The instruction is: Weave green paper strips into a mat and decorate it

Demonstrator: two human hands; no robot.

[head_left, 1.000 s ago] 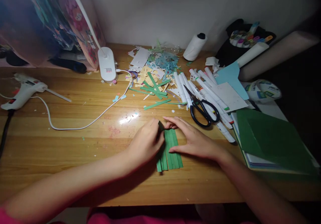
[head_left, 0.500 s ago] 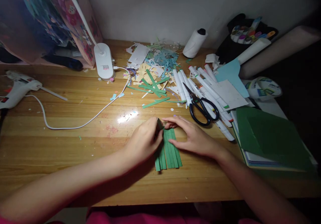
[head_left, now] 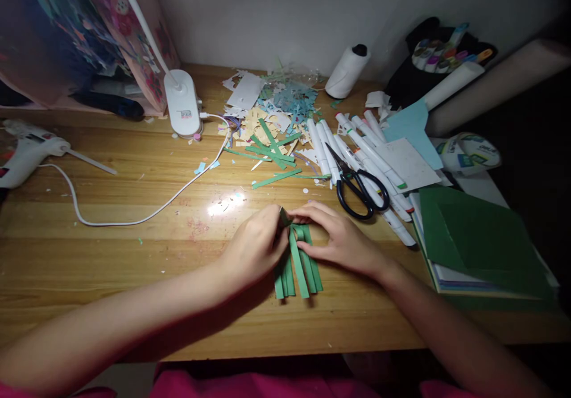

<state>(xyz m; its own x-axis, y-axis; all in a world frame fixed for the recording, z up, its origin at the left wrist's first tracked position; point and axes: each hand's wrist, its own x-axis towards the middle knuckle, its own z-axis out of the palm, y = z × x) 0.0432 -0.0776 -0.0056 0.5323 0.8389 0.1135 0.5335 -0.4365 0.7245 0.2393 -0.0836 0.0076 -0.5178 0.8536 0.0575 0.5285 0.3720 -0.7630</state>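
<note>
Hands meet at the near middle of the tabletop (head_left: 134, 255), seen from the head camera looking down. The left hand (head_left: 256, 246) is closed, thumb against fingers, on the top end of a bunch of green strips (head_left: 301, 270). The right hand (head_left: 343, 240) curls in from the other side, its fingertips gripping the same top end, so the two hands touch there. The strips fan out flat on the wood toward the person, one lying slantwise over the rest. Pinching only the top looks like a way to keep the ends gathered while the tails stay loose.

Scissors (head_left: 357, 187) lie just beyond the right hand, across a row of white markers (head_left: 370, 148), within easy reach. More loose green offcuts (head_left: 272, 148) and a heap of paper scraps (head_left: 272, 112) sit farther back. A dark green sheet (head_left: 477, 237) tops a stack at the right. A lamp base (head_left: 182, 103) stands at the back, and a glue gun (head_left: 27, 148) rests at the far left.
</note>
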